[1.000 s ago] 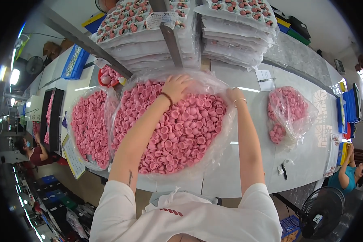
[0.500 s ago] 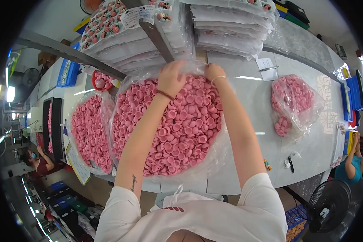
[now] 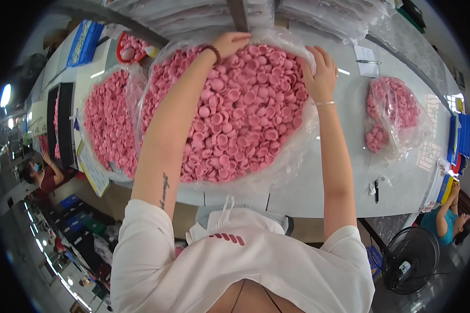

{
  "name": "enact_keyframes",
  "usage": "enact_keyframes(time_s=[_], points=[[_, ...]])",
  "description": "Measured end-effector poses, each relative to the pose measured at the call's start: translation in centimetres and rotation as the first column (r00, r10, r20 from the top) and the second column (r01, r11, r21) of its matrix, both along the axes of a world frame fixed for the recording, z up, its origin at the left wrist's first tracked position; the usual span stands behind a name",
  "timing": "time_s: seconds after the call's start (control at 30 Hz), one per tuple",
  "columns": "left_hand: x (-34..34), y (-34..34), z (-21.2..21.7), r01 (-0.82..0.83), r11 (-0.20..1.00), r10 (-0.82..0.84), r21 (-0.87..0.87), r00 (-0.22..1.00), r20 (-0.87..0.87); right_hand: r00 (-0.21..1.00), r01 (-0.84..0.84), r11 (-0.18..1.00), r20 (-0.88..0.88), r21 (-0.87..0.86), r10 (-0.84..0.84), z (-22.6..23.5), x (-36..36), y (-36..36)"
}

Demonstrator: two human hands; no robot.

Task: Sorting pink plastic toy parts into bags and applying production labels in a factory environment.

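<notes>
A large clear plastic bag (image 3: 290, 161) lies wide open on the table in front of me, filled with small pink cup-shaped pieces (image 3: 245, 115). My left hand (image 3: 232, 45) reaches over the pile to the bag's far rim, its fingers stretched flat toward the right. At the far right of the same bag, my right hand (image 3: 324, 73) has the rim between thumb and fingers. Part of the left palm is hidden by its own wrist.
Left of the big bag sits another bag of pink pieces (image 3: 108, 120), with a red basket (image 3: 121, 48) behind it. A smaller, gathered bag (image 3: 394, 112) stands at the right. Stacked wrapped trays (image 3: 329, 18) and a metal post (image 3: 238, 14) border the far side.
My right hand has moved right along the bag's rim, and the bag's mouth is spread wider there. The left hand's fingers have straightened toward the right. The whole view has shifted.
</notes>
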State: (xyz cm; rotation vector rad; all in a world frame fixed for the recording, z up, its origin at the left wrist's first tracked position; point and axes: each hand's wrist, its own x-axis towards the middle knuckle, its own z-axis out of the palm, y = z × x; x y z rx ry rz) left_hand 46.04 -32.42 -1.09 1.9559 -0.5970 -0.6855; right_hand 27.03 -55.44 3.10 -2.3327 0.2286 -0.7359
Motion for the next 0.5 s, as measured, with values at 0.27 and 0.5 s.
enact_keyframes(time_s=[0.27,0.5], points=[[-13.2,17.6,10.4,-0.416,0.908,0.363,-0.042,0.733,0.576,0.983,-0.139,0.990,-0.128,-0.027,0.135,1.2,-9.0,4.1],[-28.0,35.4,0.1,-0.840,0.486,0.867,-0.242,0.427,0.256,0.899,-0.402,0.916,-0.183,0.022,0.399,3.1,-10.4,16.6]])
